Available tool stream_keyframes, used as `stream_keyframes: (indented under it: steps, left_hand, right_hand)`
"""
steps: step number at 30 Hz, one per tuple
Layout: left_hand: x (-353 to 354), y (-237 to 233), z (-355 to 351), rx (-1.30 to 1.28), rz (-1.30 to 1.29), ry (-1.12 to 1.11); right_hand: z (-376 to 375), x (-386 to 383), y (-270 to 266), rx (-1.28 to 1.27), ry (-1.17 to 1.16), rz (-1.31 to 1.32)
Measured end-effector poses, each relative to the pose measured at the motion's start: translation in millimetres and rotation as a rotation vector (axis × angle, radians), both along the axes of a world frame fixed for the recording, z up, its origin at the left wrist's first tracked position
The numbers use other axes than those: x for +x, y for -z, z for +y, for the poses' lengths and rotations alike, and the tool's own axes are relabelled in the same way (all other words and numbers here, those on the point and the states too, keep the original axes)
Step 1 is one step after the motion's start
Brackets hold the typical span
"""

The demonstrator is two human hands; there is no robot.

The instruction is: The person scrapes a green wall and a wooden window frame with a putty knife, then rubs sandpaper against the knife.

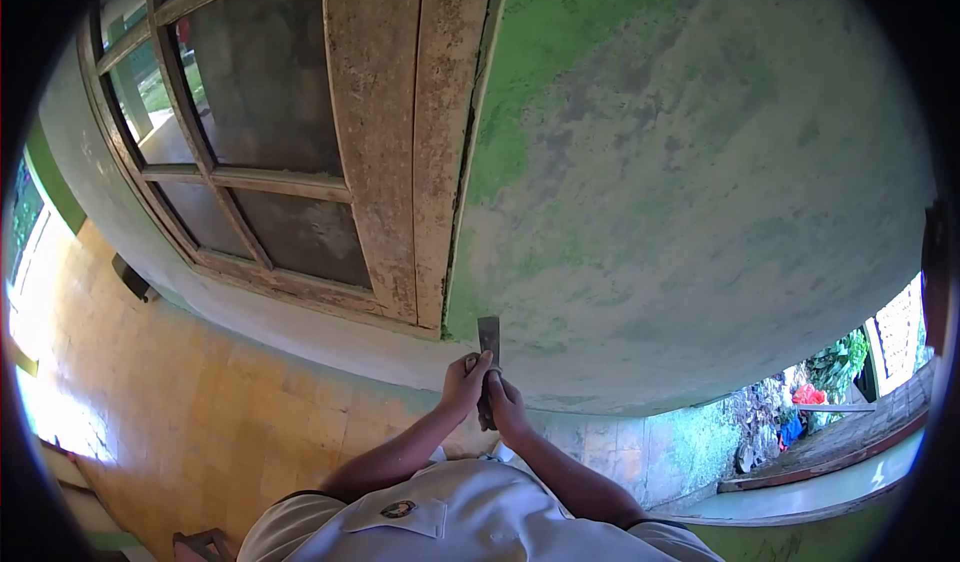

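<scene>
A person in a white shirt (470, 517) holds both forearms out in front. The left hand (463, 380) and right hand (510, 410) are closed together around the handle of a scraper (488, 340) (the right hand sits slightly nearer the body). The tool's long axis points straight away from the hands, with its blade meeting the mottled green wall (680, 182) just beside a weathered window frame (400, 162).

- scraper (489, 340) handle: hidden inside left hand (464, 382) and right hand (508, 409).
- window frame (375, 142): cut off at top.
- coloured items (800, 412) outside: too small to identify.
</scene>
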State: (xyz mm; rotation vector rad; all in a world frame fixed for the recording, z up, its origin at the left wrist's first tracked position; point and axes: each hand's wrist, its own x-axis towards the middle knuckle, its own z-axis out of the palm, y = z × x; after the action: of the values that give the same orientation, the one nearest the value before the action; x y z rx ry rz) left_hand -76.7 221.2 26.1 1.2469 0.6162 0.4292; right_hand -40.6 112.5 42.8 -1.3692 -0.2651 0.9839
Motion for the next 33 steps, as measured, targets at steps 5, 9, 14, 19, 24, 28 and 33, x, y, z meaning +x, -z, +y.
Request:
stream_keyframes:
  steps: [5, 9, 14, 19, 24, 28, 33]
  left_hand:
    - [-4, -5, 12, -0.037, -0.048, -0.016]
    - [-11, 4, 19, 0.011, -0.004, 0.017]
    - [-12, -13, 20, 0.105, -0.044, 0.03]
    - [15, -69, 32, 0.244, -0.101, 0.019]
    - [12, -66, 29, 0.273, -0.099, 0.03]
    - [-3, -39, 9, 0.274, -0.024, 0.041]
    - [21, -67, 22, 0.256, -0.088, 0.091]
  right_hand:
    - [27, -8, -5, 0.032, 0.081, -0.052]
    - [33, -17, 5, 0.08, 0.104, -0.14]
    - [41, -23, -8, 0.113, 0.18, -0.356]
    - [58, 0, -40, 0.112, 0.3, -0.431]
    - [50, -12, -47, 0.119, 0.282, -0.385]
    - [29, -29, -26, 0.036, 0.29, -0.386]
    - [45, -7, -43, 0.132, 0.361, -0.342]
